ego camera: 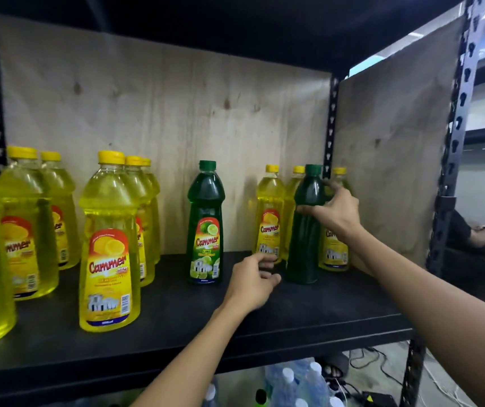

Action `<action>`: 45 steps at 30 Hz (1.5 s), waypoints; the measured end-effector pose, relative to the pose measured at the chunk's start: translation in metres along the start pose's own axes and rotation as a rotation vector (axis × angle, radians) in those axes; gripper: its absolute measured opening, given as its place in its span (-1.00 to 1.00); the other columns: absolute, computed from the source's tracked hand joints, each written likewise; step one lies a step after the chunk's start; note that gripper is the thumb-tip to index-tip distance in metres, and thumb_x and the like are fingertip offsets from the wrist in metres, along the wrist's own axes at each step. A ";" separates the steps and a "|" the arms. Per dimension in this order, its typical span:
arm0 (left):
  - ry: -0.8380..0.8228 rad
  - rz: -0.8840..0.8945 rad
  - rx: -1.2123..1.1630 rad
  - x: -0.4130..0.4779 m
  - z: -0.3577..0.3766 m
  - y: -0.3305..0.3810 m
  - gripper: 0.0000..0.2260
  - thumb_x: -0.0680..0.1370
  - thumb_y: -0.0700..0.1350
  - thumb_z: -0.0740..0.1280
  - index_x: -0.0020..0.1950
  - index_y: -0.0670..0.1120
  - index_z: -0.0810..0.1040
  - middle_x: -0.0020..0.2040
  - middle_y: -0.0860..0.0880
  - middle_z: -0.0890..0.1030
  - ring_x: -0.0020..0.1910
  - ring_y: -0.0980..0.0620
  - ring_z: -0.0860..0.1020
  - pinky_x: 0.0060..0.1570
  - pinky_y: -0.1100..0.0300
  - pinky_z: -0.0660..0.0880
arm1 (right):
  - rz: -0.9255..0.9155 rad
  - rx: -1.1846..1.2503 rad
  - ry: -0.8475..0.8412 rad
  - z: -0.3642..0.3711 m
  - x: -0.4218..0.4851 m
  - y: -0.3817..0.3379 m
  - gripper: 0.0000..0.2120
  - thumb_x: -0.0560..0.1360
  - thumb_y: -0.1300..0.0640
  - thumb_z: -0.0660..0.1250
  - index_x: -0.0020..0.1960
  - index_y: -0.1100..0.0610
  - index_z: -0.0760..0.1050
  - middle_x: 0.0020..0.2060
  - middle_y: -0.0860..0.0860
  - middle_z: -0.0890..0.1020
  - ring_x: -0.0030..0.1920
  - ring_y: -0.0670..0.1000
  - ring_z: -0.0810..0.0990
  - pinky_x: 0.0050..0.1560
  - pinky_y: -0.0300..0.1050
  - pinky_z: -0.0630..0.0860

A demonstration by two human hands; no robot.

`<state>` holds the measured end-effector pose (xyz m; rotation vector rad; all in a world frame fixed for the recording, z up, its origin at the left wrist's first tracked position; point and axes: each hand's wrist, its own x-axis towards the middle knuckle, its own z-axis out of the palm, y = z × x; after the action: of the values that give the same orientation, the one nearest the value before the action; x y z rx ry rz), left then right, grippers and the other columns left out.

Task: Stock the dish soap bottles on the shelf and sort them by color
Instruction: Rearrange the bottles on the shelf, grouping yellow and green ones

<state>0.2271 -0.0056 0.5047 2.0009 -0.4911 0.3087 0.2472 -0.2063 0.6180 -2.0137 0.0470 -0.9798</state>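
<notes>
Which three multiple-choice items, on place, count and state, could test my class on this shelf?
1. Where does the labelled green bottle stand?
A) against the right wall
B) between the left yellow bottles and right yellow bottles
C) on the floor

2. How many green bottles stand on the shelf?
A) one
B) four
C) two

3. What does the right hand do?
A) grips the other green bottle
B) hangs idle
C) twists a yellow cap

Key: 1B, yellow stands either side; 2C, one free, one held; 3A, fingers wrap its shoulder.
</notes>
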 end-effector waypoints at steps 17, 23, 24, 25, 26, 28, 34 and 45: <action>-0.120 -0.113 -0.235 -0.056 -0.074 -0.014 -0.43 0.37 0.06 0.57 0.34 0.11 0.47 0.20 0.16 0.64 0.18 0.27 0.59 0.26 0.21 0.50 | 0.072 0.948 -0.951 0.021 -0.060 -0.055 -0.33 0.36 0.43 0.37 0.45 0.20 0.37 0.24 0.27 0.57 0.18 0.19 0.59 0.14 0.03 0.53; 0.151 -0.108 0.016 -0.079 -0.083 -0.010 -0.25 0.38 0.18 0.53 0.49 -0.01 0.36 0.33 0.06 0.55 0.29 0.13 0.49 0.30 0.15 0.44 | 0.011 0.778 -0.875 0.043 -0.079 -0.078 -0.42 0.37 0.32 0.51 0.35 0.10 0.48 0.15 0.14 0.68 0.17 0.13 0.66 0.01 -0.04 0.63; 0.186 -0.112 0.036 -0.084 -0.087 -0.010 -0.26 0.39 0.18 0.52 0.49 0.00 0.36 0.33 0.05 0.55 0.24 0.16 0.49 0.25 0.20 0.45 | 0.001 0.761 -0.883 0.047 -0.082 -0.083 -0.42 0.39 0.31 0.50 0.36 0.09 0.47 0.15 0.13 0.68 0.17 0.12 0.66 0.04 -0.01 0.63; 0.214 -0.117 0.051 -0.088 -0.090 -0.012 -0.26 0.39 0.17 0.52 0.49 0.01 0.34 0.32 0.05 0.56 0.21 0.19 0.48 0.20 0.24 0.45 | -0.006 0.746 -0.895 0.050 -0.085 -0.088 -0.42 0.40 0.31 0.49 0.38 0.09 0.46 0.15 0.13 0.68 0.18 0.12 0.65 0.09 0.04 0.62; 0.237 -0.120 0.064 -0.091 -0.093 -0.013 -0.26 0.40 0.17 0.51 0.50 0.01 0.33 0.31 0.05 0.56 0.17 0.23 0.46 0.14 0.30 0.44 | -0.010 0.734 -0.907 0.055 -0.088 -0.092 -0.42 0.42 0.31 0.48 0.39 0.09 0.44 0.16 0.13 0.67 0.19 0.13 0.65 0.14 0.08 0.60; 0.286 -0.120 0.102 -0.097 -0.099 -0.016 -0.27 0.41 0.16 0.51 0.51 0.01 0.33 0.29 0.07 0.58 0.09 0.28 0.43 -0.01 0.44 0.37 | -0.009 0.731 -0.923 0.063 -0.093 -0.099 -0.41 0.44 0.31 0.47 0.42 0.09 0.40 0.16 0.14 0.67 0.19 0.13 0.64 0.17 0.10 0.59; 0.279 -0.119 0.135 -0.100 -0.105 -0.017 -0.30 0.46 0.14 0.47 0.52 0.00 0.31 0.27 0.08 0.59 -0.05 0.37 0.42 -0.26 0.62 0.34 | 0.003 0.709 -0.890 0.073 -0.098 -0.105 -0.36 0.45 0.27 0.47 0.47 0.07 0.32 0.15 0.11 0.68 0.16 0.10 0.66 0.04 0.00 0.62; 0.434 0.507 0.397 -0.101 -0.023 0.027 -0.74 0.58 -0.13 0.32 0.24 0.11 0.54 0.05 0.17 0.45 0.02 0.21 0.50 0.03 0.37 0.45 | 0.196 0.435 -0.453 0.041 -0.066 -0.033 -0.51 0.43 0.19 0.52 0.32 0.09 0.49 0.12 0.15 0.65 0.18 0.14 0.62 0.16 0.15 0.55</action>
<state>0.1252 0.0244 0.4942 2.0722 -0.6887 1.2055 0.2179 -0.1329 0.5883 -1.7388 -0.1958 -0.3544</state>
